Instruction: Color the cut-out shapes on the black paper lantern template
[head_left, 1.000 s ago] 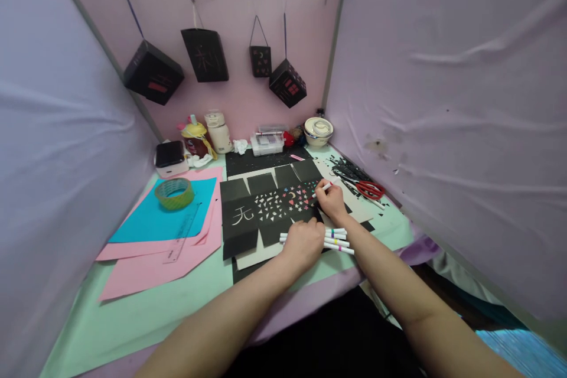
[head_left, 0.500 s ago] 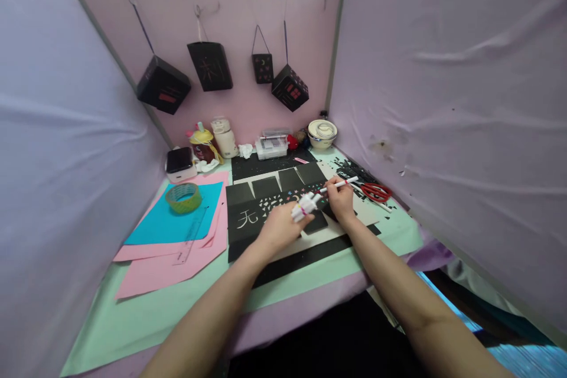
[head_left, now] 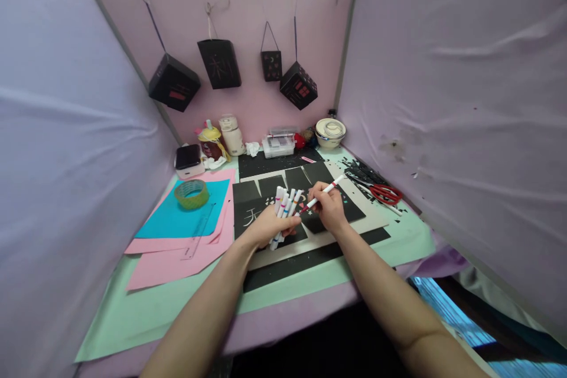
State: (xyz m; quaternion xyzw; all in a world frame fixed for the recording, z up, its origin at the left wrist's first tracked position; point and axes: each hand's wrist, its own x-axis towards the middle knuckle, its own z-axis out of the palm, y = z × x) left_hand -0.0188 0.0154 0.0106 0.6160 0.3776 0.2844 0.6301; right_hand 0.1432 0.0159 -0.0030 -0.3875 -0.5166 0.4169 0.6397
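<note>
My left hand point(head_left: 272, 225) is wrapped round a bundle of several white marker pens point(head_left: 286, 204) with coloured bands. In my right hand point(head_left: 328, 205) a single white marker pen point(head_left: 330, 184) slants down to the left, its dark red end close to the bundle. Both hands are over a black paper sheet point(head_left: 243, 194) with cut slots, cut-out stars and shapes, and a pale cut character point(head_left: 252, 217) at its left. My left hand covers part of the cut pattern.
Red-handled scissors point(head_left: 386, 194) lie right among black paper scraps. On the left, a tape roll point(head_left: 192, 194) rests on blue paper point(head_left: 159, 218) over pink sheets, beside a clear ruler point(head_left: 199, 231). Bottles, a clear box point(head_left: 279, 145) and a lidded bowl point(head_left: 330, 133) line the back; black paper lanterns point(head_left: 219, 64) hang above.
The bundle of pens has turned more upright in my left hand. My right hand has moved left, bringing its pen close to the bundle. The view has shifted slightly.
</note>
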